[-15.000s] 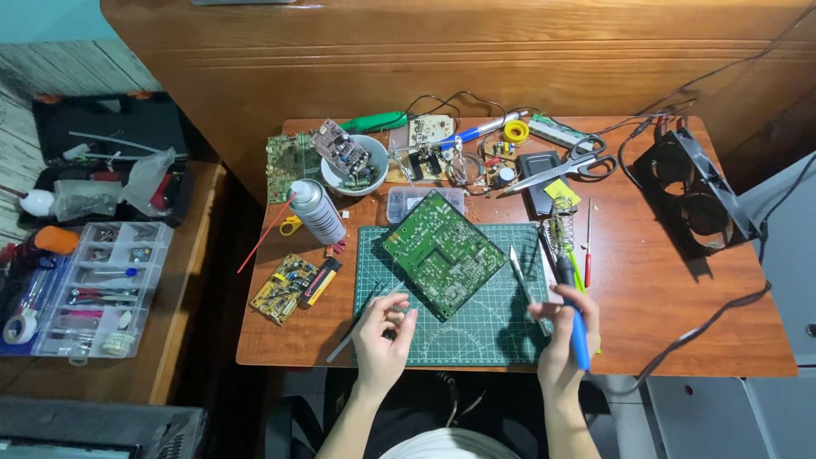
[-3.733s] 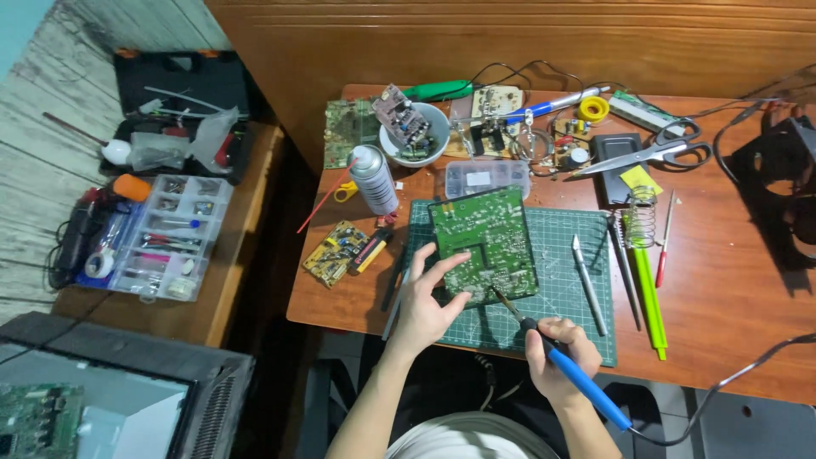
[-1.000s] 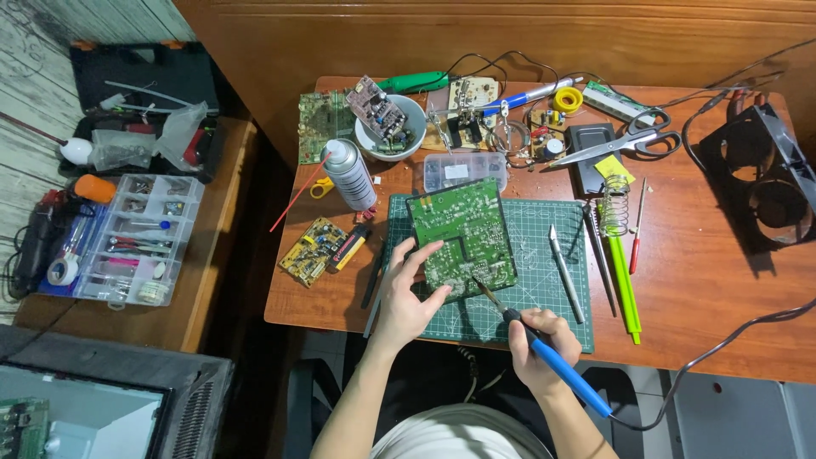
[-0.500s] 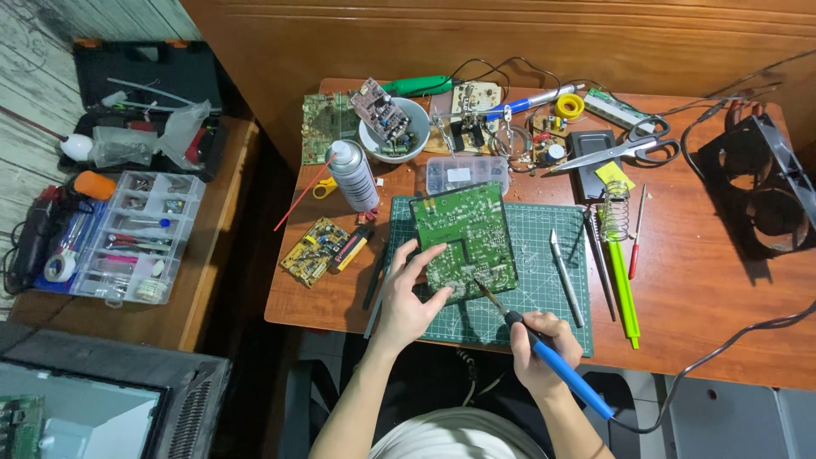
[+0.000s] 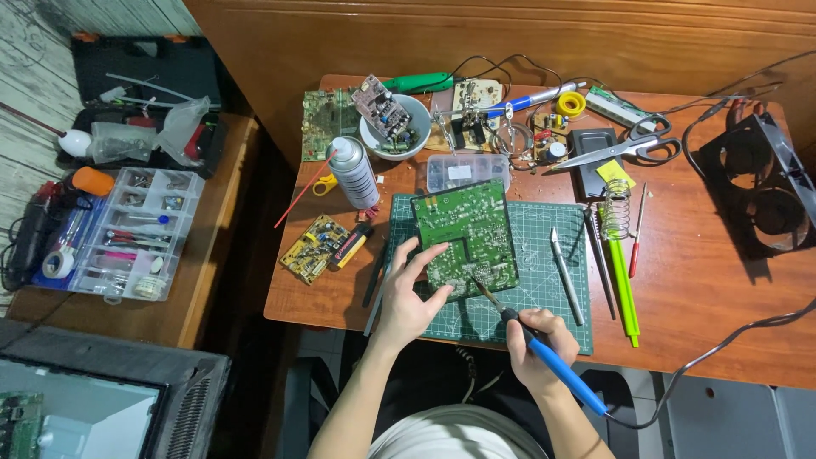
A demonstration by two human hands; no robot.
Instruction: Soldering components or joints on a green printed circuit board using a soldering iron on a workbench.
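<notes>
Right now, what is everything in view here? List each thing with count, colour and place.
circuit board: one, green, on the mat, centre
cutting mat: one, green, table front
soldering iron: one, blue handle, tip on the board
spray can: one, silver, left of board
small circuit board: one, yellow, table's left edge
bowl: one, white, holding parts, table back
scissors: one, black handles, back right
parts organizer: one, clear, side table
left hand: steadying the circuit board
right hand: gripping the soldering iron

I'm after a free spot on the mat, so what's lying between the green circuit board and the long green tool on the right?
In the head view, a slim grey pen-like tool lies on the cutting mat between the green circuit board and the long green tool.
</notes>
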